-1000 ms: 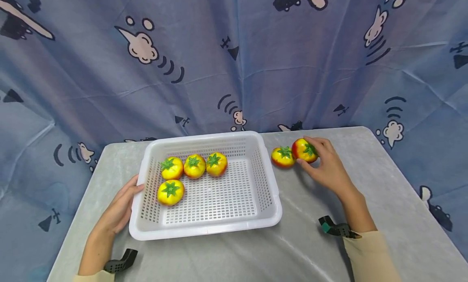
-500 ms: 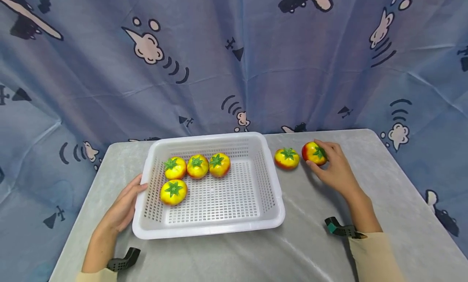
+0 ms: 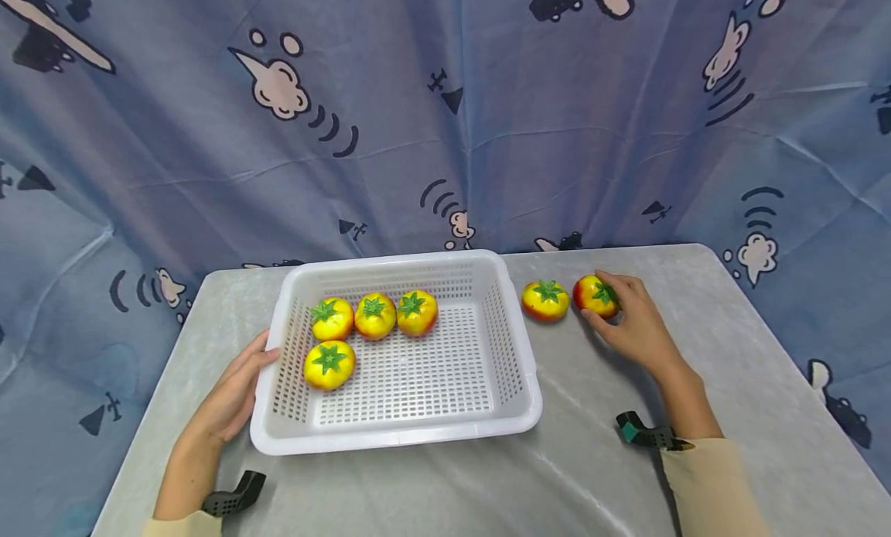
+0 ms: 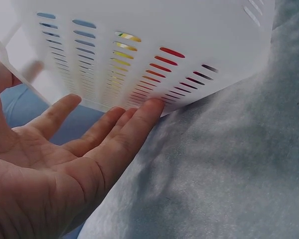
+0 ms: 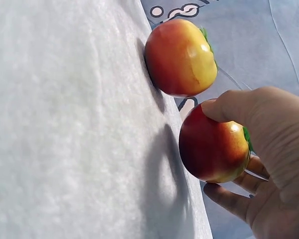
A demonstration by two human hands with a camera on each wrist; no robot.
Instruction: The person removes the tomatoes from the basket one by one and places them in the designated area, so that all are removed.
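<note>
And there's a gap! The right hand (image 3: 636, 328) has its glossy, round, red-and-yellow tomato-shaped fruit (image 3: 592, 297) clear of the matching loose fruit (image 3: 545, 303) at its nine o'clock; a second ago the two overlap in view, now a strip of grey table (image 3: 452, 490) shows between them. Over the last half second it barely shifts. For the work in hand, that sets this piece apart from its neighbour, with four green-topped, yellow-and-red fruits (image 3: 375, 316) inside the white, slotted plastic basket (image 3: 397, 436), three in a row from ten to just past twelve o'clock, one at nine.

The held fruit lies outside, between the basket's two and three o'clock, clamped between thumb and fingers. The left hand (image 3: 230, 398) grips the basket at nine o'clock, thumb over the rim, fingers against the outer wall.

Harder to call: whether the held fruit touches the table. From above, fingers cover part of its far side; the left wrist view gives only slivers of colour through the slots, and the beige sleeves (image 3: 710, 487) run out of frame.
</note>
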